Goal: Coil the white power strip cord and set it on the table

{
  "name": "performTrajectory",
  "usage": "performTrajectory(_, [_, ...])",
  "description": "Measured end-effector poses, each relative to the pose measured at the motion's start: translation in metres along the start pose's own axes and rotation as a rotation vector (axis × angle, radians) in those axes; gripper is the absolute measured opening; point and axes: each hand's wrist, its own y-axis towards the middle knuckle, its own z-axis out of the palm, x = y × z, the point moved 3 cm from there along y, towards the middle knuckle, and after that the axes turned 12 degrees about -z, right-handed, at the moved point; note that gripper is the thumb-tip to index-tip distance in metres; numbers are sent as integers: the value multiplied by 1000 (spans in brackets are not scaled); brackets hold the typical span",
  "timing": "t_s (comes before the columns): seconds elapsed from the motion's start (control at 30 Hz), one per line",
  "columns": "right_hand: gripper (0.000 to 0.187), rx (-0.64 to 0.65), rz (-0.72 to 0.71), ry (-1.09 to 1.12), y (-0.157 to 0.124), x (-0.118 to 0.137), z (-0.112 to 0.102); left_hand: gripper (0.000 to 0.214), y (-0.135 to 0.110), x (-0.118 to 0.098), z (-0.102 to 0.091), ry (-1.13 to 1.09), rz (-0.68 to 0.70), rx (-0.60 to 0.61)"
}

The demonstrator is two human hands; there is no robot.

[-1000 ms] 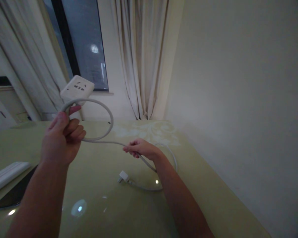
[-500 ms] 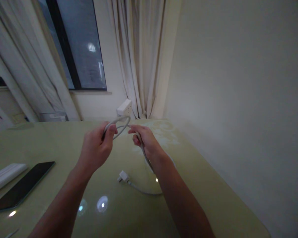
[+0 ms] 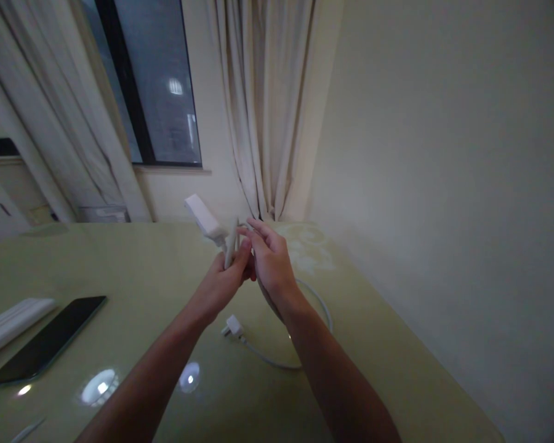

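My left hand (image 3: 224, 280) is closed around looped turns of a white power cord (image 3: 232, 243). Touching it, my right hand (image 3: 272, 261) grips the same cord, which runs down along my right wrist. A white power strip (image 3: 205, 219) sticks up beyond my left hand, tilted to the left, at the cord's far end. The cord's other end curves over the table to a white plug (image 3: 233, 327), lying with its prongs to the left. My right fingers partly cover the loops.
On the left of the glossy pale green table (image 3: 166, 258) lie a black tablet-like slab (image 3: 48, 338) and a long white object (image 3: 13, 323). A thin white tip (image 3: 28, 431) shows at the lower left. A wall (image 3: 420, 184) borders the right side; curtains (image 3: 263, 111) hang behind.
My left hand has moved right, up against my right hand. The power strip has swung to the left of the cord loops. The plug stays on the table.
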Motion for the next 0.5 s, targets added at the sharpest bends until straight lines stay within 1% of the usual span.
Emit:
performTrajectory(0.07, [55, -82, 19, 28, 0, 1, -3, 69, -1, -3, 0, 74, 28, 49])
performTrajectory(0.1, [52, -127, 2, 37, 1, 4, -5, 67, -1, -4, 0, 111, 48, 78])
performTrajectory(0.13, [48, -135, -29, 24, 1, 8, -6, 64, -3, -5, 1, 137, 63, 113])
performTrajectory(0.2, [46, -109, -108, -37, -1, 17, -8, 59, -5, -6, 2, 129, 71, 186])
performTrajectory(0.27, [56, -36, -144, -92, -4, 25, -8, 55, -7, -5, 4, 52, 47, 258])
performTrajectory(0.3, [63, 11, -143, -108, -6, 27, -7, 54, -8, -4, 4, -2, 27, 275])
performTrajectory(0.33, [68, 54, -136, -119, -8, 29, -6, 54, -8, -4, 4, -67, 11, 265])
performTrajectory(0.37, [70, 92, -128, -129, -10, 30, -5, 53, -7, -4, 1, -142, 2, 231])
performTrajectory(0.43, [70, 185, -113, -145, -14, 31, 0, 49, -3, -7, -9, -326, 8, 114])
performTrajectory(0.5, [71, 321, -111, -194, -19, 31, 10, 42, 1, -14, -26, -496, 42, -3])
